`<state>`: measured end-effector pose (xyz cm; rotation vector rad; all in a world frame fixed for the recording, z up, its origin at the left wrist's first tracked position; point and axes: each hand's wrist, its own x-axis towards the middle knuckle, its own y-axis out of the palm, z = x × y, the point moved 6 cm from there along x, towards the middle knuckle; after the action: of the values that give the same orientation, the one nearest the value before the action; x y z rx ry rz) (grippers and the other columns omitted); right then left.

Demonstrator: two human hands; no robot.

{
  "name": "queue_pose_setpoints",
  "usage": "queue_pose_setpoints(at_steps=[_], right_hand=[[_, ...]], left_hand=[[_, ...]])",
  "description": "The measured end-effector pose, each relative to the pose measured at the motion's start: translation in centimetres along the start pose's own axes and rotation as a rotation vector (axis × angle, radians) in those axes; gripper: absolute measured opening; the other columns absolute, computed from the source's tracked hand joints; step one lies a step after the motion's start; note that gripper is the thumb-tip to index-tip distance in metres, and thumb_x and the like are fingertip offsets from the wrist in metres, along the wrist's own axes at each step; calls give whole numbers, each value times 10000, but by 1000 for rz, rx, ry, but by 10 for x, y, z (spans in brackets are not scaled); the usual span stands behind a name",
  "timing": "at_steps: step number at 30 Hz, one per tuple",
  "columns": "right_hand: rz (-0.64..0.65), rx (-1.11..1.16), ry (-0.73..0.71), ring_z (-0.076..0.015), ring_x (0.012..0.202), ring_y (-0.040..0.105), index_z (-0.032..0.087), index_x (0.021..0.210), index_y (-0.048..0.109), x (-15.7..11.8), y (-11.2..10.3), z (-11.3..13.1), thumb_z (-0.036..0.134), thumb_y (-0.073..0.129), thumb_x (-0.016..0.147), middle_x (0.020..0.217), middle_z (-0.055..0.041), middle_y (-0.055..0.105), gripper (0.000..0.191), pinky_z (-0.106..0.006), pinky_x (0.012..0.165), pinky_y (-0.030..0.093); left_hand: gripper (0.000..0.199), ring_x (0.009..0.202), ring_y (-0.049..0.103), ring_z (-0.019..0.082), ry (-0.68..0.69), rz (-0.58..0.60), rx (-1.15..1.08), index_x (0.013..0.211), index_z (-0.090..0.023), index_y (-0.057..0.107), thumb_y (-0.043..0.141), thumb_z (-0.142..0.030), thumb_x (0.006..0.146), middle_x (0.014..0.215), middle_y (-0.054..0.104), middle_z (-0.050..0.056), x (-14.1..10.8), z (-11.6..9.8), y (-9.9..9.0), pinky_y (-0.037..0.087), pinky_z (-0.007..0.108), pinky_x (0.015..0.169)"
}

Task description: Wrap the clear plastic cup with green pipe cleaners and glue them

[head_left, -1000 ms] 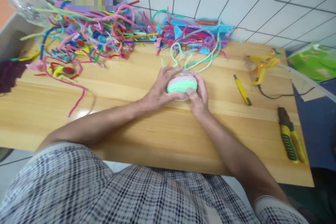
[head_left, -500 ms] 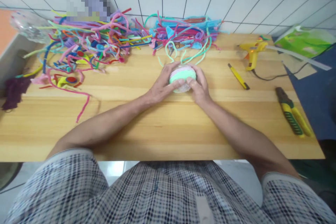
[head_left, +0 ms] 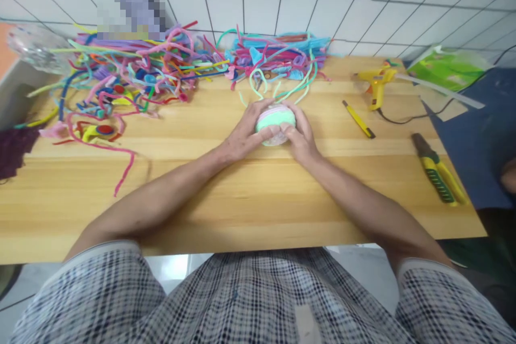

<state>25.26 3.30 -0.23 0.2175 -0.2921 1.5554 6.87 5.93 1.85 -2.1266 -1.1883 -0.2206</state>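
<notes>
A round ball with mint green and pale pink bands and a clear-looking lower part is held between both hands over the middle of the wooden table. My left hand wraps round its left side, the thumb across its front. My right hand grips the right side, its thumb close to the other thumb. Just beyond the fingers, loose mint green pipe cleaners curl on the table. Fingertips behind the ball are partly hidden.
A tangled heap of coloured pipe cleaners covers the back left. On the right lie a yellow glue gun with its cord, a yellow cutter knife and green-yellow pliers. A green package is at the far right.
The view has shifted slightly, so the table things appear a little further left. Both hands keep their hold on the ball. At the right edge, part of a person has come into view.
</notes>
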Motion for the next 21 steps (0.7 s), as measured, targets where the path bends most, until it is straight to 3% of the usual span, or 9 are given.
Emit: queue_pose_setpoints(at_steps=[6,12,21], right_hand=[[60,-71,-11,-398,1593,585,285,1611,598,-2,3,10,864,714,943,1691,-113,647,891,-603,1391,451],[77,-39,-13,-391,1592,593,308,1598,630,-1,1,11,864,634,990,1681,-83,672,824,-626,1392,446],[64,-57,2,-409,1595,587,308,1595,631,-2,1,11,880,706,936,1692,-96,658,876,-640,1394,444]], left_hand=[[743,1641,529,344,16,-5,15,1753,-294,400,613,-664,1144,1747,524,153,-6,1,-1,427,521,1409],[724,1613,550,343,16,-23,15,1752,-326,393,618,-653,1146,1736,530,138,-7,2,0,460,532,1388],[713,1589,566,350,46,-27,17,1750,-345,402,639,-634,1143,1716,541,127,-7,1,-1,475,546,1376]])
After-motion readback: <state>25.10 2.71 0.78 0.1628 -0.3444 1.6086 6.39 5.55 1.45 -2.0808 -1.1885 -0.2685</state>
